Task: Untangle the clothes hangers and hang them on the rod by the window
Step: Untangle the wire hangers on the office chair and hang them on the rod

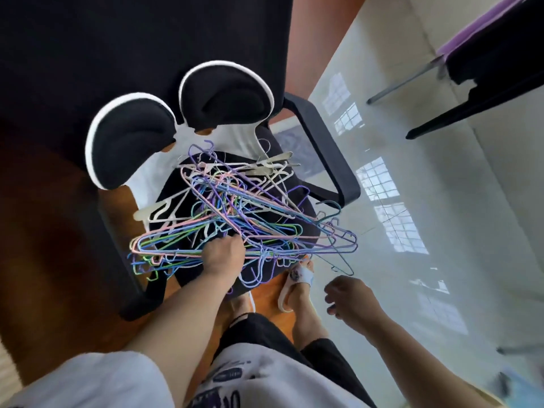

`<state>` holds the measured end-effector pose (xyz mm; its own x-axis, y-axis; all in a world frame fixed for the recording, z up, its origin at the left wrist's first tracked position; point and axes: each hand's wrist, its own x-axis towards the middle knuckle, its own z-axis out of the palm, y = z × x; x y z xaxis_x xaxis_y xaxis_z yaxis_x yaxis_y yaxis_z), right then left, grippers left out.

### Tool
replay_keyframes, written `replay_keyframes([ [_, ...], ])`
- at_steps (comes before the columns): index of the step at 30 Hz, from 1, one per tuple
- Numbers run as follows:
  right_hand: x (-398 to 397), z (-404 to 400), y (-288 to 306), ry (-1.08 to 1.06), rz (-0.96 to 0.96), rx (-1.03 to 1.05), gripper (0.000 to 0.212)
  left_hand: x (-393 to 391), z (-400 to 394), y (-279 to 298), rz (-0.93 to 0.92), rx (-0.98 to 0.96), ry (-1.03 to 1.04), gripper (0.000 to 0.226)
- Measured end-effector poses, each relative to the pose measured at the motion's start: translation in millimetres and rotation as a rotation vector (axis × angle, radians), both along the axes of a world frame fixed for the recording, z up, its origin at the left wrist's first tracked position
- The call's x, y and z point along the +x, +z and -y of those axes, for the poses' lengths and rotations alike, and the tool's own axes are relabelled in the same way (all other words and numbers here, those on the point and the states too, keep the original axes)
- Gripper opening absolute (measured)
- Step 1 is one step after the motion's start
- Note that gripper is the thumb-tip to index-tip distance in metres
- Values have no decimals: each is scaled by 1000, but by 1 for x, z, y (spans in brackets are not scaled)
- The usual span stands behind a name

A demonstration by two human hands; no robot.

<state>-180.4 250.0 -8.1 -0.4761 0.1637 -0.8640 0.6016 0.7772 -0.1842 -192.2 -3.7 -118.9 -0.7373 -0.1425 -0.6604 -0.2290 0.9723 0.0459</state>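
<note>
A tangled heap of thin clothes hangers (235,213) in purple, blue, green, pink and white lies on the black seat of an office chair (294,228). My left hand (222,256) reaches into the near side of the heap, its fingers curled down among the wires and gripping some of them. My right hand (348,295) hovers to the right of the chair, apart from the heap, with fingers loosely curled and nothing in it. A dark hanger (341,262) sticks out of the heap toward it. No rod or window shows directly.
The chair has a black backrest with two white-rimmed pads (182,119) and black armrests (326,151). My feet in white slippers (294,285) stand just in front of it. A glossy pale floor (441,231) spreads to the right; dark furniture (485,69) stands at upper right.
</note>
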Motion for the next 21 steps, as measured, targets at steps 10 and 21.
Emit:
replay_keyframes([
  [10, 16, -10, -5, 54, 62, 56, 11, 1, -12, 22, -89, -4, -25, 27],
  [21, 18, 6, -1, -105, 70, -45, 15, 3, 20, 53, 242, 598, 420, 41],
])
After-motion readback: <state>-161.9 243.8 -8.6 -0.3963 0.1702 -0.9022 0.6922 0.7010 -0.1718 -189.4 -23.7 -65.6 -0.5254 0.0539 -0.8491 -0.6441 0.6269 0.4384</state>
